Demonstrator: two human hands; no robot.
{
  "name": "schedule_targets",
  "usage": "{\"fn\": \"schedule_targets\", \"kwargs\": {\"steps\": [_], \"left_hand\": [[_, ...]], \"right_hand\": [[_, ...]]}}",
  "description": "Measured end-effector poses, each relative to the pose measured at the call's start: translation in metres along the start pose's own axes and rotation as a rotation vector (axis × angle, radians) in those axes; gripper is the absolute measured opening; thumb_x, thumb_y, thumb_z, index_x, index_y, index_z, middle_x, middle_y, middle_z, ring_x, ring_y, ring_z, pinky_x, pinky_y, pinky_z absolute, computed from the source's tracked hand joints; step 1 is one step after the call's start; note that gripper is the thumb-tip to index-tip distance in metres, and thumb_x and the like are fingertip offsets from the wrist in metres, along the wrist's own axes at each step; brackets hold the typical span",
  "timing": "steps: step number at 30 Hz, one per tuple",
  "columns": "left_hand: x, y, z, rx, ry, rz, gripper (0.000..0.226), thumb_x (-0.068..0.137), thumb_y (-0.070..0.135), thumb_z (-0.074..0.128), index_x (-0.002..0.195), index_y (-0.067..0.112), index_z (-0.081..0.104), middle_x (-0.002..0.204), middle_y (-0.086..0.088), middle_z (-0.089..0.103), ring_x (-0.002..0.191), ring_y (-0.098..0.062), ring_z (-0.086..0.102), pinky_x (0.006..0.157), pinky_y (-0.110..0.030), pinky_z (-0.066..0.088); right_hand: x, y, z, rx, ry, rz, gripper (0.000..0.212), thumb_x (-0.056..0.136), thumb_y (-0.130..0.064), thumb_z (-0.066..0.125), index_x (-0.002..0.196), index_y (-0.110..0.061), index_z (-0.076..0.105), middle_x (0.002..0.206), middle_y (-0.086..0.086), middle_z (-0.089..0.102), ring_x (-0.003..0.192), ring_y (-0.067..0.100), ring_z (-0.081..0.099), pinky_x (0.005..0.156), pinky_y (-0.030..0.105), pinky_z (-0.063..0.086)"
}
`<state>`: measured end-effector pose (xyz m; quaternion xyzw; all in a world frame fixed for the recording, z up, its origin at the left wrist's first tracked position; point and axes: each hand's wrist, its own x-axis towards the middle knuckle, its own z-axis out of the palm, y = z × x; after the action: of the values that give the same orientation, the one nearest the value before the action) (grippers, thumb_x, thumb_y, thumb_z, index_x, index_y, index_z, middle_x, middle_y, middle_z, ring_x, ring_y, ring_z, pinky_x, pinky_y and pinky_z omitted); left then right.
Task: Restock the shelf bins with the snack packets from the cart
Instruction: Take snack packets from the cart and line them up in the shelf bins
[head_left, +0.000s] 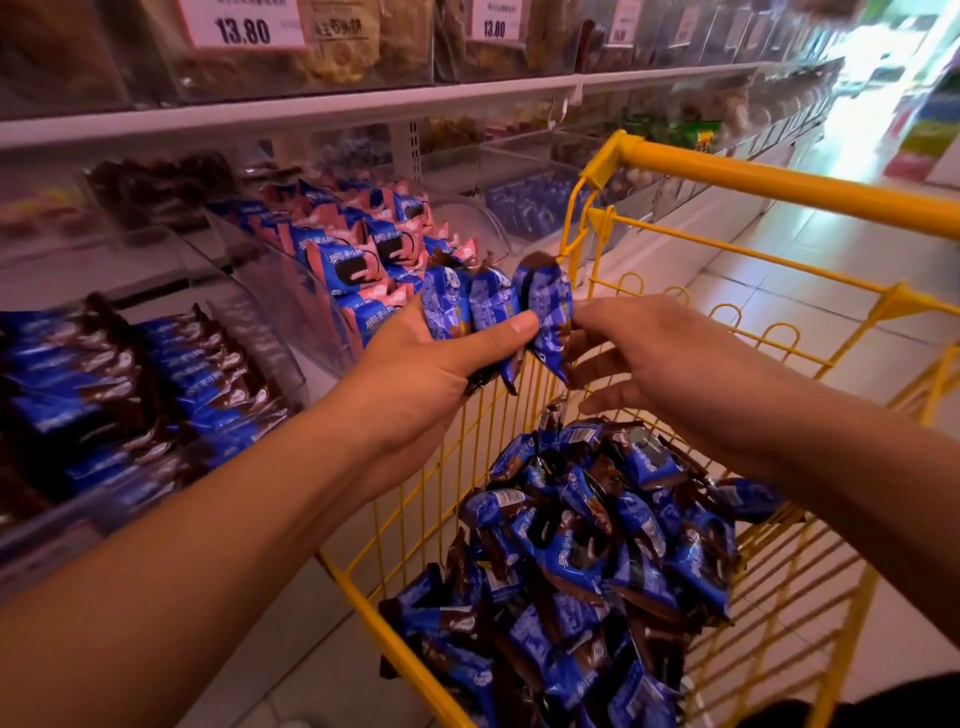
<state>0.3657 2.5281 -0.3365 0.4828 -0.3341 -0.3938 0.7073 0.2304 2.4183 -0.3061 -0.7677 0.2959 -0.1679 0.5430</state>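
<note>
My left hand (415, 374) grips a bunch of blue-and-brown snack packets (488, 306) above the left rim of the yellow cart (779, 249). My right hand (654, 358) touches the rightmost packet of that bunch, its fingers partly spread. A heap of the same blue packets (597, 545) lies in the cart basket below. At the left, a clear shelf bin (249, 332) holds matching blue-and-brown packets (130, 384). The bin beside it holds pink-and-blue packets (363, 249).
Clear bins of other snacks line the upper shelf, with price tags reading 13.80 (244, 26). The cart handle (779, 182) crosses the upper right. A pale tiled aisle floor (810, 270) runs away to the right of the shelf.
</note>
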Motion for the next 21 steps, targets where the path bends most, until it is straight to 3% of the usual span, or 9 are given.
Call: {"fn": "schedule_targets", "kwargs": {"steps": [3,6,11,16,20,21], "left_hand": [[0.001,0.004,-0.003,-0.063,-0.014,-0.043,0.056,0.078,0.012,0.074,0.129,-0.002,0.056,0.121,-0.017,0.069,0.117,-0.029,0.064,0.108,-0.044,0.044],[0.002,0.007,-0.005,-0.141,-0.033,-0.094,0.054,0.079,0.011,0.067,0.128,-0.008,0.056,0.126,-0.021,0.065,0.117,-0.03,0.062,0.108,-0.04,0.042],[0.002,0.009,-0.001,-0.164,-0.006,-0.092,0.061,0.077,0.018,0.056,0.132,-0.008,0.053,0.134,-0.027,0.057,0.131,-0.041,0.048,0.116,-0.05,0.032],[0.003,0.006,0.0,-0.089,0.034,-0.101,0.064,0.075,0.032,0.055,0.129,-0.002,0.057,0.126,-0.025,0.063,0.123,-0.041,0.055,0.112,-0.051,0.038],[0.004,0.002,0.002,0.0,-0.021,-0.08,0.057,0.083,0.037,0.054,0.129,0.004,0.06,0.123,-0.02,0.067,0.107,-0.028,0.064,0.094,-0.034,0.051],[0.004,0.001,0.002,0.038,-0.036,-0.086,0.055,0.084,0.038,0.052,0.128,0.006,0.061,0.122,-0.018,0.068,0.108,-0.026,0.064,0.096,-0.033,0.052]], "right_hand": [[0.0,0.006,-0.009,0.113,-0.12,-0.056,0.035,0.097,-0.04,0.055,0.099,-0.012,0.076,0.098,0.003,0.073,0.089,0.019,0.064,0.073,0.03,0.053],[0.004,0.015,-0.013,0.261,-0.251,-0.013,0.038,0.088,-0.044,0.062,0.108,-0.013,0.073,0.109,0.003,0.074,0.102,0.018,0.067,0.086,0.035,0.053],[0.008,0.016,-0.002,0.612,-0.418,0.038,0.044,0.085,-0.035,0.069,0.12,-0.008,0.066,0.113,0.011,0.071,0.101,0.022,0.07,0.084,0.039,0.058],[0.007,0.013,0.0,0.757,-0.534,0.066,0.038,0.075,-0.031,0.077,0.104,-0.005,0.076,0.105,0.018,0.072,0.092,0.025,0.071,0.072,0.03,0.06],[0.008,0.014,0.0,0.746,-0.559,0.085,0.06,0.056,-0.041,0.091,0.104,-0.01,0.073,0.099,0.013,0.069,0.088,0.024,0.063,0.069,0.032,0.056],[0.009,0.015,0.0,0.737,-0.554,0.082,0.061,0.055,-0.043,0.09,0.104,-0.012,0.072,0.099,0.012,0.07,0.089,0.024,0.062,0.069,0.033,0.054]]}}
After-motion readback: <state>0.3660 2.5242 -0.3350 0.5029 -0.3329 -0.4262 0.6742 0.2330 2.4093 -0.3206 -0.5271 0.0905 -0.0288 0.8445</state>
